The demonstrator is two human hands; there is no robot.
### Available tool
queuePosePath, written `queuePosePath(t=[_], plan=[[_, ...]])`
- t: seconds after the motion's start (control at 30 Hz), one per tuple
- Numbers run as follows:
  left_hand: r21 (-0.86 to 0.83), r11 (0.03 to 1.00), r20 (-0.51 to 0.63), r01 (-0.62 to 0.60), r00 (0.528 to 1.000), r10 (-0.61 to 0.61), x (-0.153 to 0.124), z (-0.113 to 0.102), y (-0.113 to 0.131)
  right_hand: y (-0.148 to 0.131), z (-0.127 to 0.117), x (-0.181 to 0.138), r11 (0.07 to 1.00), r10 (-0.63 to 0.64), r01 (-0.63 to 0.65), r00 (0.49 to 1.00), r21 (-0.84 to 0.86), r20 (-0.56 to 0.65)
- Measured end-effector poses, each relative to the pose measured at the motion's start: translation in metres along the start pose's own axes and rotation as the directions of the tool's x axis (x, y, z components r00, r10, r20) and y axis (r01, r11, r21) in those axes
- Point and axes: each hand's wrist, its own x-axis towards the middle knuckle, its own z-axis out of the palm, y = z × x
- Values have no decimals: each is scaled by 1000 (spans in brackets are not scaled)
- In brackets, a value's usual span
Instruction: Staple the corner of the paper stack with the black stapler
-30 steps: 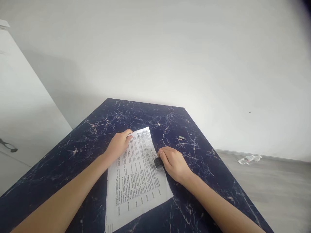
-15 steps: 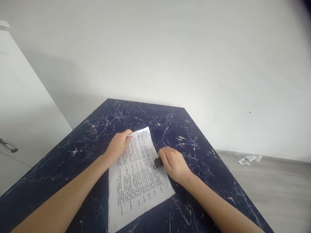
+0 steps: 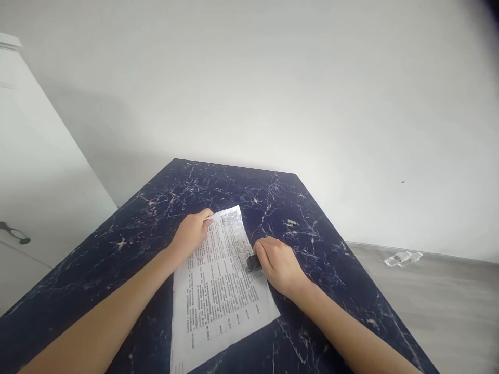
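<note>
Printed sheets of paper [image 3: 222,291] lie at an angle on the dark marbled table, the far end lifted and slightly curved. Their upper left edge is pinched between the thumb and fingers of my left hand [image 3: 192,232]. At the right edge of the paper, my right hand [image 3: 278,262] is closed around a small black stapler [image 3: 254,263]. Only the stapler's front end shows, over the printed side; the rest is hidden in my fist. Beyond my right hand lies a short, light strip, perhaps staples [image 3: 291,223].
The blue-black marbled table [image 3: 234,179] reaches toward a white wall [image 3: 273,93]. A white cabinet [image 3: 47,150] with a dark handle [image 3: 15,234] stands at left. On the grey floor at right lies a clear plastic bottle [image 3: 403,258], apparently crushed.
The near end of the paper has shifted slightly left. The stapler's front end looks slightly tilted compared with before. Both hands keep their grips, and the view has moved a little.
</note>
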Motion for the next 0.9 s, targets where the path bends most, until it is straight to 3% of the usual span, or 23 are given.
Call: queuePosePath(t=[0.43, 0.5, 0.6, 0.7, 0.8, 0.9], plan=[[40, 999, -49, -25, 998, 27, 1, 2, -1, -17, 12, -3, 925, -86, 89, 996, -368, 24], [50, 998, -30, -32, 999, 33, 1, 3, -1, -14, 8, -2, 940, -75, 86, 996, -330, 45], [65, 996, -3, -60, 998, 60, 2, 4, -3, -1, -8, -2, 991, -68, 81, 990, -107, 123], [99, 992, 2, -84, 996, 84, 4, 5, -6, 15, -27, -1, 978, -207, 190, 944, 90, 255], [127, 986, 6, -108, 994, 108, 5, 5, -10, 26, -39, 1, 957, -287, 280, 890, 73, 354], [150, 980, 7, -133, 991, 134, 6, 5, -11, 35, -44, 4, 988, -114, 141, 938, -61, 328]])
